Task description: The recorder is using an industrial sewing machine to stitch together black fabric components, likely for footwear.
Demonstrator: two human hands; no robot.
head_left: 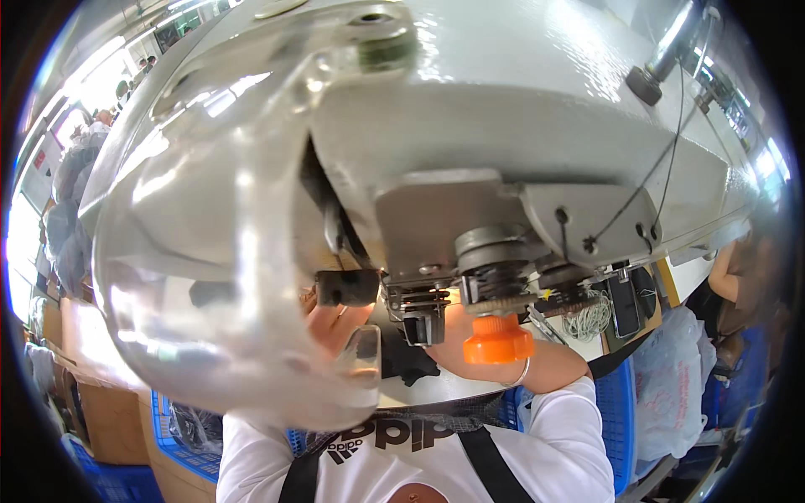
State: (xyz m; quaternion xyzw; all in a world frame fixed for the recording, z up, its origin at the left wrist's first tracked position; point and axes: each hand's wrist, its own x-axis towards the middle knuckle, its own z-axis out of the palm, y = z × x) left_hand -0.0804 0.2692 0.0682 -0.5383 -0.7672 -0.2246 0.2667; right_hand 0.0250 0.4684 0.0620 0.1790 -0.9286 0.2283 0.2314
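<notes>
A pale grey sewing machine head point(537, 126) fills the upper view, very close. From its face jut metal tension discs point(495, 251) and an orange knob point(498, 339). A curved clear guard point(243, 251) blurs much of the left. Partly behind it, my left hand point(337, 323) shows a few stretched fingers beside the machine's dark lower parts. My right hand point(459, 335) lies behind the discs and knob, its fingers hidden; a bracelet circles the wrist. Between the hands, a piece of black fabric point(409, 362) rests on the white tabletop point(444, 387).
Blue baskets point(622, 419) stand either side of me, the left one holding dark plastic-wrapped stuff point(194, 427). Right of my arm lie a tangle of pale thread point(589, 317) and a dark flat device point(624, 306). A white plastic bag point(671, 386), another person's arm point(724, 275) and cardboard boxes point(113, 415) lie further out.
</notes>
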